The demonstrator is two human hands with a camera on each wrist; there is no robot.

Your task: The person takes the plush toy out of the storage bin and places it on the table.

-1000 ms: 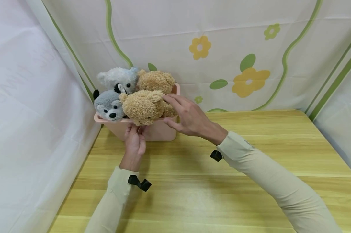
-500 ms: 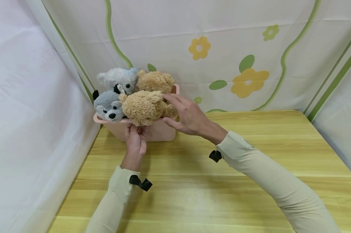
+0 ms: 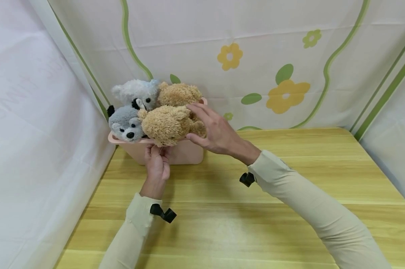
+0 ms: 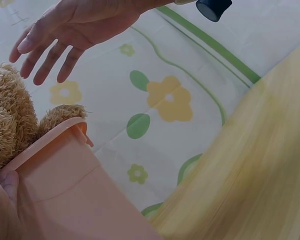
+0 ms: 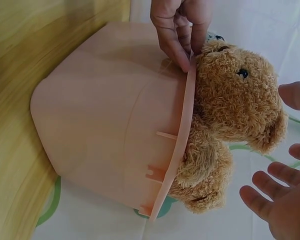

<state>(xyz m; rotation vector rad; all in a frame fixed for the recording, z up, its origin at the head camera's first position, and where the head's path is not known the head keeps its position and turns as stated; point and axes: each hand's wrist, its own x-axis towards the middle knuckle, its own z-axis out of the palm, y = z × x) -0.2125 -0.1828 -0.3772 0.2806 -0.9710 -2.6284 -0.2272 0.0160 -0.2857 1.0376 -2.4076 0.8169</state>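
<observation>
A pink plastic bin (image 3: 185,154) full of plush toys stands on the table. My left hand (image 3: 156,166) pinches its front rim, as the right wrist view shows with the fingertips (image 5: 180,57) at the edge. My right hand (image 3: 219,132) hovers beside the front tan teddy bear (image 3: 165,125), thumb and fingers spread. In the left wrist view this right hand (image 4: 80,25) hangs above the bin with nothing in it. A grey plush dog (image 3: 125,121) sits at the front left. Behind are a white-and-blue plush toy (image 3: 136,91) and a second tan plush (image 3: 179,93).
The wood-grain table (image 3: 256,216) extends in front and to the right. A white cloth backdrop (image 3: 189,33) with printed flowers rises close behind the bin, and another white cloth (image 3: 31,130) hangs at the left.
My right hand has shifted slightly left along the front teddy bear, its fingers a little higher. My left hand stays at the bin's rim, and the toys look the same.
</observation>
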